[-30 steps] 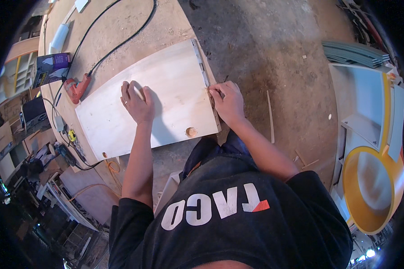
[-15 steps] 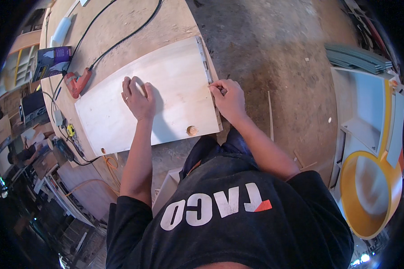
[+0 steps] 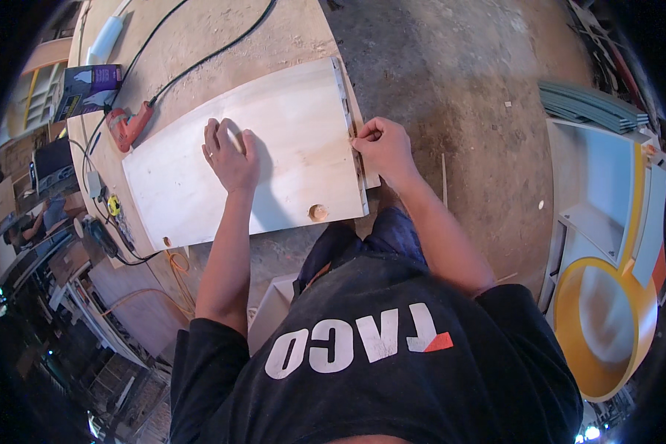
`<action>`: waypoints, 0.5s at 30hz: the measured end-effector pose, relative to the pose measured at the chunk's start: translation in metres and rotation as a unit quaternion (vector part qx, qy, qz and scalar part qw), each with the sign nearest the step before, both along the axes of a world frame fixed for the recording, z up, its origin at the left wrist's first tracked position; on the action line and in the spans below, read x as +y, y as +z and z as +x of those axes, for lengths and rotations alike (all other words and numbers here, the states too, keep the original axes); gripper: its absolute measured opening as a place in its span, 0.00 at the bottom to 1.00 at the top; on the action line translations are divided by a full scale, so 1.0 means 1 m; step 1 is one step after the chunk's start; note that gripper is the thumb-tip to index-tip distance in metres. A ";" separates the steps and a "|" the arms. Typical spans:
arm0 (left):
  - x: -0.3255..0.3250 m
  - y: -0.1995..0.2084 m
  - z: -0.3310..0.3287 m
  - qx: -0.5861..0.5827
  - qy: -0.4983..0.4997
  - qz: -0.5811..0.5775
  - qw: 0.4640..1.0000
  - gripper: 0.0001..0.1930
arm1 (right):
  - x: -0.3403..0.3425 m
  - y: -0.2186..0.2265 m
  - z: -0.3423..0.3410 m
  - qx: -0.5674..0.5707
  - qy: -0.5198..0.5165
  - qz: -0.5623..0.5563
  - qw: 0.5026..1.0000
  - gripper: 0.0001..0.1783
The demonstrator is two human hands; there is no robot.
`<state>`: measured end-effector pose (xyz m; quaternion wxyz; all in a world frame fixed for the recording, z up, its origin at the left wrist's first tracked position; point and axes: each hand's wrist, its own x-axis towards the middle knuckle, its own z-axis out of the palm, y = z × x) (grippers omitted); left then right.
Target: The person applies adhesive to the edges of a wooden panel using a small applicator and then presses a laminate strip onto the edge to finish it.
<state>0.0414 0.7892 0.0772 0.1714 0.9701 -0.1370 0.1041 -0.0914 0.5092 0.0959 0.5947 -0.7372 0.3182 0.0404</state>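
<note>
A pale wooden panel [image 3: 281, 163] lies across the near part of the workbench, with a round hole close to its near edge and a rough, notched right edge. My left hand [image 3: 231, 159] rests on its face, fingers apart and lightly curled. At the right edge of the panel, my right hand [image 3: 386, 152] is closed in a pinch, thumb and forefinger touching the edge. Whatever is between those fingertips is too small or too hidden to make out.
Left of the panel lie a red power drill [image 3: 129, 127] with a black cord, a purple and dark box [image 3: 89, 90], a white bottle [image 3: 106, 41] and a yellow tape measure [image 3: 113, 206]. At right stand a white cabinet [image 3: 584, 166] and a yellow-rimmed round piece [image 3: 562, 325].
My right hand has shifted slightly right along with the view, its fingers still at the panel's edge. My left hand stays on the panel in much the same pose.
</note>
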 end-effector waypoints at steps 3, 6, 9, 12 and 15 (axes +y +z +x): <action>0.001 -0.002 0.000 -0.006 0.004 0.015 1.000 0.28 | -0.004 0.009 0.002 0.012 0.046 -0.032 0.998 0.07; 0.000 -0.002 0.001 0.002 0.013 0.019 1.000 0.27 | -0.003 0.001 -0.008 -0.018 0.026 -0.017 0.999 0.07; 0.000 -0.001 0.001 -0.001 -0.003 -0.002 1.000 0.27 | 0.000 -0.002 -0.019 -0.067 -0.033 0.017 0.997 0.08; -0.002 0.001 0.000 0.003 0.004 0.013 1.000 0.27 | 0.007 0.004 -0.027 -0.166 0.054 -0.127 0.976 0.11; -0.003 0.002 -0.001 -0.009 0.011 0.032 0.999 0.26 | 0.015 0.002 -0.034 -0.164 0.057 -0.161 0.972 0.12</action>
